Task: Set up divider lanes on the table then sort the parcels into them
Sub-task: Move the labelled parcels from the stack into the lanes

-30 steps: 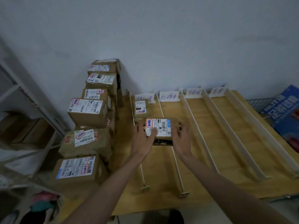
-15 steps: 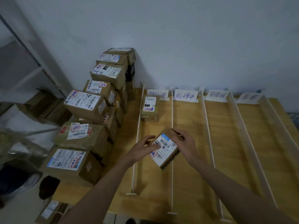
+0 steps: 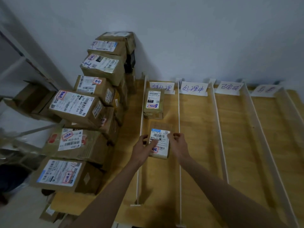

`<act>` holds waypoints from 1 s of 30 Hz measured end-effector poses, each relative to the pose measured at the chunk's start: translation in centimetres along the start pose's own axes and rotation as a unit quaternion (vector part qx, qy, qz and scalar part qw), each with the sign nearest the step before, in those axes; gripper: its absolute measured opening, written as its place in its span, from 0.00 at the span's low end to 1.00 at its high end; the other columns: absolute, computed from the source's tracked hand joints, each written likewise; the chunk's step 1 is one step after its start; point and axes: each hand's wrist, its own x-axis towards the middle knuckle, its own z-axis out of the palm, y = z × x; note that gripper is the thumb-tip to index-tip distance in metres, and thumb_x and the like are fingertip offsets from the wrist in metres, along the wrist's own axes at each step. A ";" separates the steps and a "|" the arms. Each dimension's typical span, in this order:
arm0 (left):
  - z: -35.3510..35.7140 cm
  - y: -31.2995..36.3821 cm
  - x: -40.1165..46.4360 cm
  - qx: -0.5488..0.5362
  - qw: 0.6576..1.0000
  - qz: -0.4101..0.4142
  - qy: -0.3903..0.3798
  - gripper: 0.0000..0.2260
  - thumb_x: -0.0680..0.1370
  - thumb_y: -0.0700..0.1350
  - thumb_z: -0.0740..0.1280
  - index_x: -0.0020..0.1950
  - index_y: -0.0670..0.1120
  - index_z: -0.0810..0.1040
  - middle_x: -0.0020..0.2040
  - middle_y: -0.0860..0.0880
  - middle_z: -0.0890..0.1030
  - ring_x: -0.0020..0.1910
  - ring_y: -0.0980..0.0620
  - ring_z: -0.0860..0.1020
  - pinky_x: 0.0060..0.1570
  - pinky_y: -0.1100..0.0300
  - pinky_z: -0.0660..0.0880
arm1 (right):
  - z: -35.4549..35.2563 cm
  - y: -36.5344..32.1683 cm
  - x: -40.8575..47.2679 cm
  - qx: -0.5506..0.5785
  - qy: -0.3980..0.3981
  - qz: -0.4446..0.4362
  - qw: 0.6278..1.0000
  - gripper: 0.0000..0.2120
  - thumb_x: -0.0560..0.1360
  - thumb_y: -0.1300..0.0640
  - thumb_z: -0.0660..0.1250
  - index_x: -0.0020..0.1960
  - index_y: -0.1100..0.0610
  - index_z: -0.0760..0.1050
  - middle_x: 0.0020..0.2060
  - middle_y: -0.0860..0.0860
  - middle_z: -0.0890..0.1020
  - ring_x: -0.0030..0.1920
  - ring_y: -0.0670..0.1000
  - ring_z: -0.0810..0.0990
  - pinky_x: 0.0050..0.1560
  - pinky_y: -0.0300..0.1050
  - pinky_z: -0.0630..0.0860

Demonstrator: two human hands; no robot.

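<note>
At your far left stood a metal shelving frame [image 3: 24,63] against the pale wall [image 3: 197,30], its lower part blurred and too dim to read. Beside it, a stack of brown labelled parcels [image 3: 79,122] climbed along the left edge of the wooden table [image 3: 238,137], the rearmost boxes half hidden behind the front ones. White dividers [image 3: 218,129] split the tabletop into lanes, each headed by a handwritten paper sign [image 3: 194,88]; the rightmost sign was too blurred to make out. In the leftmost lane, one small parcel [image 3: 153,103] lay near the far end, just below its sign. Nearer you in that same lane sat the parcel [image 3: 160,142] you were handling: your left hand [image 3: 143,150] curled round its left edge with the thumb across the label, and your right hand [image 3: 178,143] pinched its right edge. Whether it rested fully on the wood, I could not tell. The table's right side was cut off by the frame.
</note>
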 end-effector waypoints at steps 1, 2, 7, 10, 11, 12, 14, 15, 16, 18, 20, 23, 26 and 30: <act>0.2 -0.2 0.8 0.008 1.000 -0.006 0.002 0.23 0.76 0.53 0.72 0.68 0.47 0.71 0.55 0.47 0.81 0.43 0.55 0.85 0.42 0.59 0.82 | 0.4 0.5 0.3 0.002 -0.007 0.020 1.000 0.13 0.80 0.52 0.65 0.60 0.58 0.69 0.49 0.50 0.81 0.43 0.43 0.79 0.34 0.31 0.72; 0.3 -0.3 1.5 0.011 1.000 -0.011 0.005 0.24 0.76 0.53 0.72 0.69 0.46 0.71 0.55 0.47 0.81 0.42 0.56 0.84 0.42 0.59 0.82 | 0.9 0.9 0.7 0.002 -0.006 0.031 0.999 0.11 0.81 0.53 0.64 0.59 0.57 0.69 0.47 0.49 0.80 0.42 0.43 0.79 0.34 0.32 0.73; 0.5 -1.5 4.8 0.029 0.999 -0.033 0.006 0.28 0.74 0.60 0.72 0.67 0.44 0.73 0.58 0.45 0.79 0.43 0.56 0.84 0.33 0.65 0.79 | 2.6 1.3 2.4 -0.015 0.003 0.054 0.998 0.18 0.74 0.46 0.62 0.61 0.53 0.75 0.55 0.56 0.81 0.47 0.52 0.84 0.48 0.53 0.83; 0.4 -3.6 8.1 0.078 0.996 -0.035 0.022 0.42 0.62 0.76 0.68 0.65 0.48 0.76 0.59 0.45 0.79 0.47 0.51 0.84 0.37 0.57 0.83 | 3.1 0.9 3.5 -0.027 -0.001 0.048 0.998 0.14 0.80 0.55 0.61 0.64 0.55 0.74 0.50 0.53 0.83 0.44 0.52 0.84 0.45 0.51 0.82; 0.4 -4.6 9.3 0.089 0.995 -0.040 0.021 0.43 0.61 0.77 0.67 0.64 0.48 0.77 0.58 0.45 0.79 0.47 0.50 0.84 0.37 0.56 0.83 | 3.3 0.8 3.9 -0.035 -0.002 0.048 0.998 0.15 0.80 0.54 0.61 0.64 0.56 0.75 0.50 0.54 0.84 0.45 0.53 0.84 0.44 0.52 0.82; 0.4 -4.7 10.0 0.107 0.993 -0.040 0.021 0.42 0.61 0.77 0.66 0.63 0.48 0.77 0.57 0.46 0.80 0.47 0.51 0.84 0.39 0.55 0.83 | 3.6 0.8 4.2 -0.038 -0.005 0.048 0.998 0.17 0.79 0.52 0.60 0.64 0.57 0.75 0.51 0.55 0.84 0.45 0.55 0.85 0.42 0.53 0.83; 0.3 -3.7 10.6 0.140 0.989 -0.035 0.025 0.38 0.65 0.76 0.65 0.63 0.49 0.77 0.60 0.47 0.78 0.50 0.50 0.83 0.46 0.50 0.83 | 4.2 1.3 5.3 -0.034 -0.007 0.052 0.998 0.20 0.78 0.50 0.60 0.65 0.58 0.75 0.52 0.57 0.83 0.44 0.56 0.85 0.35 0.50 0.82; 0.2 -2.7 10.6 0.154 0.987 -0.032 0.029 0.36 0.68 0.73 0.66 0.66 0.49 0.75 0.62 0.48 0.76 0.54 0.49 0.81 0.50 0.48 0.81 | 4.5 1.2 5.8 -0.034 -0.007 0.054 0.998 0.18 0.79 0.51 0.60 0.64 0.58 0.75 0.51 0.57 0.83 0.43 0.56 0.85 0.34 0.49 0.81; 0.1 -2.2 10.8 0.170 0.984 -0.028 0.034 0.33 0.72 0.68 0.68 0.69 0.48 0.72 0.64 0.48 0.73 0.57 0.48 0.79 0.54 0.47 0.80 | 4.7 1.0 6.2 -0.041 -0.007 0.054 0.998 0.15 0.80 0.53 0.60 0.63 0.57 0.75 0.51 0.57 0.83 0.43 0.55 0.85 0.34 0.49 0.81; 0.1 -1.5 11.5 0.200 0.979 -0.023 0.044 0.29 0.77 0.60 0.67 0.73 0.46 0.67 0.67 0.46 0.70 0.62 0.46 0.76 0.57 0.48 0.77 | 5.1 0.7 7.0 -0.052 -0.013 0.053 0.997 0.12 0.81 0.55 0.59 0.61 0.54 0.76 0.48 0.54 0.84 0.41 0.54 0.85 0.37 0.53 0.81; 0.1 -1.4 12.2 0.222 0.974 -0.022 0.048 0.27 0.78 0.57 0.67 0.73 0.48 0.65 0.66 0.46 0.73 0.61 0.45 0.76 0.56 0.47 0.77 | 5.6 0.9 7.9 -0.064 -0.020 0.057 0.996 0.13 0.80 0.52 0.59 0.61 0.53 0.76 0.46 0.52 0.85 0.41 0.54 0.85 0.39 0.56 0.82; 0.0 -1.6 13.5 0.254 0.965 -0.035 0.053 0.26 0.79 0.56 0.66 0.73 0.47 0.65 0.65 0.44 0.74 0.61 0.43 0.76 0.57 0.45 0.77 | 6.6 2.2 9.8 -0.099 -0.028 0.050 0.993 0.22 0.75 0.43 0.57 0.63 0.50 0.77 0.45 0.49 0.85 0.41 0.51 0.85 0.40 0.58 0.83; -0.1 -1.9 14.6 0.280 0.957 -0.037 0.064 0.24 0.79 0.53 0.66 0.71 0.44 0.67 0.67 0.43 0.69 0.63 0.43 0.74 0.58 0.49 0.75 | 7.4 3.8 11.4 -0.112 -0.028 0.051 0.992 0.27 0.70 0.34 0.54 0.63 0.44 0.76 0.47 0.48 0.84 0.43 0.50 0.85 0.43 0.57 0.83; -0.4 -2.4 15.8 0.304 0.949 -0.033 0.072 0.22 0.79 0.51 0.67 0.69 0.43 0.69 0.68 0.44 0.68 0.63 0.43 0.73 0.56 0.49 0.74 | 8.3 4.5 12.6 -0.114 -0.039 0.057 0.991 0.31 0.71 0.32 0.55 0.68 0.45 0.72 0.56 0.52 0.80 0.48 0.51 0.84 0.47 0.56 0.83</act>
